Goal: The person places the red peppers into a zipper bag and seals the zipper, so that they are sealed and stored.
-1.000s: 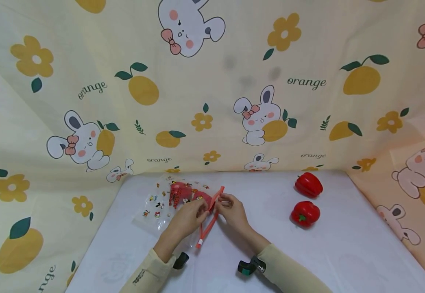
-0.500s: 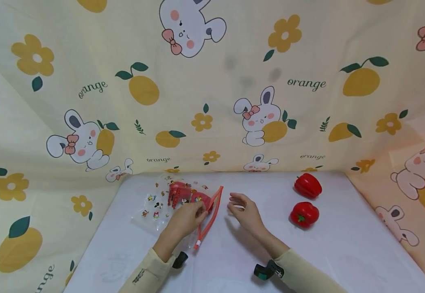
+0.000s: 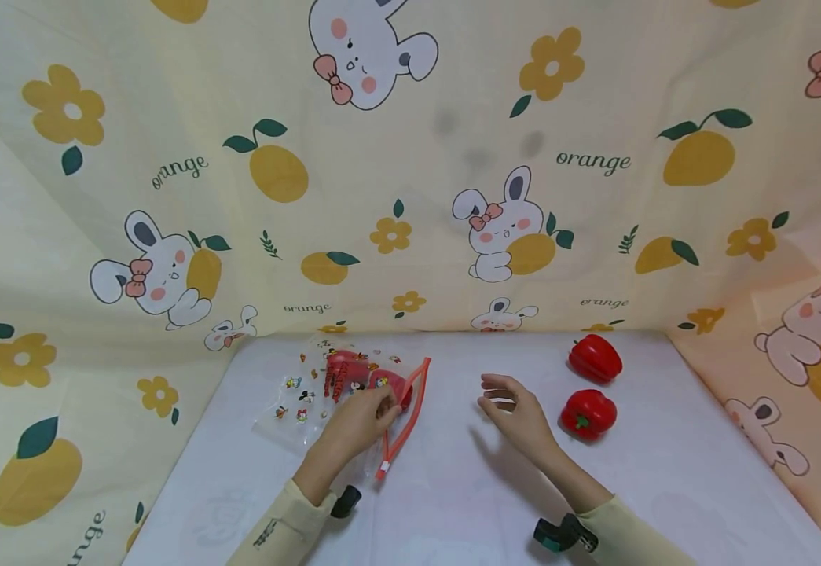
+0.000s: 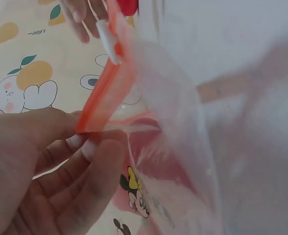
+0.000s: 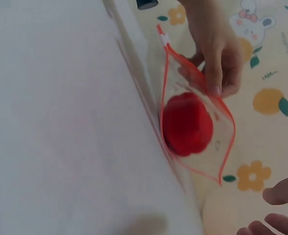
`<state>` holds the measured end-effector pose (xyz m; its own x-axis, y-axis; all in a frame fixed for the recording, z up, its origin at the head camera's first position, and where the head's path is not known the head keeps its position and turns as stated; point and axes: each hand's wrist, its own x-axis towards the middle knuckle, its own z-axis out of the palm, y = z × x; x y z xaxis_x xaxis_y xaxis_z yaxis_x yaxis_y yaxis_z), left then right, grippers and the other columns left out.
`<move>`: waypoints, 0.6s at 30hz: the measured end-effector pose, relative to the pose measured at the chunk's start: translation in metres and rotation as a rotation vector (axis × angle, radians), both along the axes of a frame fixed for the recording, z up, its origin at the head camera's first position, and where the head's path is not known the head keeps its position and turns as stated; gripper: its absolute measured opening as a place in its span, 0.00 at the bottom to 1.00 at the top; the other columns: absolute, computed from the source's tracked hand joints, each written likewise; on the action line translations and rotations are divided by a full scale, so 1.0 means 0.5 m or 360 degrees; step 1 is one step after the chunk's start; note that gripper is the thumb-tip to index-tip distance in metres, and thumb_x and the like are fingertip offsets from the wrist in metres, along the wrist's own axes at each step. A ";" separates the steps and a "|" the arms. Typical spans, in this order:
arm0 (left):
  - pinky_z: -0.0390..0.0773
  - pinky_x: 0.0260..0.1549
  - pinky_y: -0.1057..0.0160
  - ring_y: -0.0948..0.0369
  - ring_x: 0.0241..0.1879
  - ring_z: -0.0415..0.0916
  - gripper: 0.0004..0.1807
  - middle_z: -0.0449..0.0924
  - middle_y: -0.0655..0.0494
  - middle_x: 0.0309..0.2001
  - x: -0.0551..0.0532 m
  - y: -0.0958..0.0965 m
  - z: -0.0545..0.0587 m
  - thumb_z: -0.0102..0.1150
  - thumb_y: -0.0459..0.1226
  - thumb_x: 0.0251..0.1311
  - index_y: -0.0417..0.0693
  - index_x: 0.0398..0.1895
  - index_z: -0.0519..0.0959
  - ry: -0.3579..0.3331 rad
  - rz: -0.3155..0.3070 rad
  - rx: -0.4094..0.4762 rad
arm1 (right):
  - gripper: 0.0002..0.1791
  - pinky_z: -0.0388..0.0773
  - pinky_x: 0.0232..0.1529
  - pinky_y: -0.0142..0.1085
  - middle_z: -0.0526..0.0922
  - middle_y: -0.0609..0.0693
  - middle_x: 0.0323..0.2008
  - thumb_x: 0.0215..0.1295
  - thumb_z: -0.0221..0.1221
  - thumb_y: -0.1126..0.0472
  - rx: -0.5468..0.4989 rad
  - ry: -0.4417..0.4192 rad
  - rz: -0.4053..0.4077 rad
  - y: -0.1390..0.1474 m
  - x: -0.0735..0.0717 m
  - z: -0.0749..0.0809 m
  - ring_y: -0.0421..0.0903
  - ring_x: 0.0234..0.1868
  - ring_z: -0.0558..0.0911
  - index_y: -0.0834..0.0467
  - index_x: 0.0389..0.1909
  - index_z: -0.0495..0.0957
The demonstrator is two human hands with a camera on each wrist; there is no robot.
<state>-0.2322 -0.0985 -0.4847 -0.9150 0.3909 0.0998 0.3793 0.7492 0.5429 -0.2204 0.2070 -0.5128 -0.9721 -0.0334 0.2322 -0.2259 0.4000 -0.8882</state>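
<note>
A clear zip bag (image 3: pixel 290 428) with cartoon prints and an orange zip edge lies on the left of the table. My left hand (image 3: pixel 355 424) pinches the orange edge between thumb and fingers, and the mouth gapes. Two red bell peppers show through the plastic, one near the back (image 3: pixel 345 366) and one near the mouth (image 5: pixel 187 125). A white slider (image 4: pixel 108 41) sits at one end of the zip. My right hand (image 3: pixel 519 415) is in the air right of the bag, fingers loosely bent and holding nothing.
Two more red bell peppers are on the right of the white table (image 3: pixel 438 519), one farther back (image 3: pixel 595 358) and one nearer (image 3: pixel 588 414). A patterned cloth (image 3: pixel 424 141) with rabbits and oranges hangs behind and along the sides.
My right hand has let go of the bag's orange edge and moved right, toward the loose bell peppers. The left hand stays at the edge; the bag mouth has spread wider.
</note>
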 end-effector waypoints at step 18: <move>0.73 0.26 0.67 0.63 0.29 0.72 0.05 0.76 0.62 0.28 -0.003 -0.001 0.003 0.67 0.41 0.74 0.55 0.41 0.80 -0.0097 0.0016 0.0053 | 0.28 0.84 0.58 0.50 0.85 0.58 0.59 0.66 0.74 0.65 0.0518 0.0302 0.0206 0.146 0.022 0.038 0.58 0.58 0.84 0.59 0.66 0.79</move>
